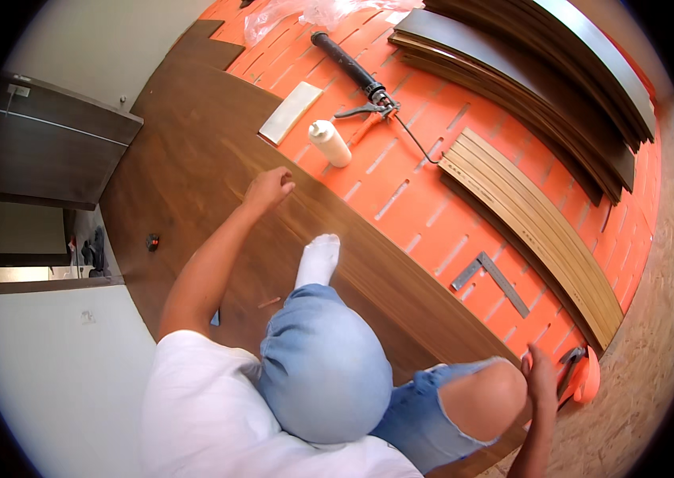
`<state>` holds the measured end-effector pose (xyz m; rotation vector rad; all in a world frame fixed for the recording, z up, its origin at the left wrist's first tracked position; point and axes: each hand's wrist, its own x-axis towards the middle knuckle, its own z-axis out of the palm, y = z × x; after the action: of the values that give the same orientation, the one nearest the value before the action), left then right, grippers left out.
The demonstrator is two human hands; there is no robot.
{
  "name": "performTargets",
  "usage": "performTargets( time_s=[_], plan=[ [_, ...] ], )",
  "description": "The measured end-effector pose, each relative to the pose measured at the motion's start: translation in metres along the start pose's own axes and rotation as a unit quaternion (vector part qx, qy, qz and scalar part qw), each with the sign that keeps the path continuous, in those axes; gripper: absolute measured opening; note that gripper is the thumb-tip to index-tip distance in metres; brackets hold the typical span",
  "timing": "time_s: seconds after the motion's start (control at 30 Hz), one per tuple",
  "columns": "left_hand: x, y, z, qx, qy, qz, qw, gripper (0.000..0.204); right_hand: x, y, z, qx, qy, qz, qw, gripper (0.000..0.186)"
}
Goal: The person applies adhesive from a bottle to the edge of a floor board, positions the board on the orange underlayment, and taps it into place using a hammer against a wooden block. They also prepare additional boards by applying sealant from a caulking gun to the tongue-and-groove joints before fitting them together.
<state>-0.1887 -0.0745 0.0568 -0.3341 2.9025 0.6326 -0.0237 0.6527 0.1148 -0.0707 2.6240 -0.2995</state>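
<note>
Brown floorboards [193, 151] are laid on the left, and the ground beyond their edge is covered by orange underlay [400, 199] with slits. Above the boards, the fingers of the left hand [271, 190] are curled in toward the thumb; whether they are pressed fully together cannot be told. By a bent knee [484, 398], the fingers of the right hand [541, 373] are partly bent, and whether anything is gripped cannot be told. Just beside them, an orange-and-black tool [588, 376] is seen. Near the left hand, a white bottle [329, 143] is stood on the underlay, with a pale block [291, 113] and a black caulking gun [349, 68] placed beyond it. Farther right, a metal square [502, 285] is laid near a stack of short planks [540, 231], and darker planks [512, 80] are piled behind. A white-socked foot [319, 259] is planted on the boards.
</note>
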Motion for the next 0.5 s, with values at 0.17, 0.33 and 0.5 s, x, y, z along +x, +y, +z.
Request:
performTargets(
  time_s=[0.17, 0.33, 0.5],
  plan=[
    [0.109, -0.058, -0.007, 0.000, 0.068, -0.012, 0.998, 0.036, 0.114, -0.122, -0.063, -0.012, -0.031, -0.160, 0.987, 0.037],
    [0.216, -0.085, 0.001, 0.075, 0.084, -0.002, 0.994, 0.047, 0.196, -0.253, -0.087, -0.026, -0.090, -0.249, 0.964, 0.037],
    [0.278, -0.080, 0.013, 0.176, 0.057, -0.051, 0.981, 0.080, 0.264, -0.357, -0.049, -0.023, -0.143, -0.255, 0.956, 0.039]
  ],
)
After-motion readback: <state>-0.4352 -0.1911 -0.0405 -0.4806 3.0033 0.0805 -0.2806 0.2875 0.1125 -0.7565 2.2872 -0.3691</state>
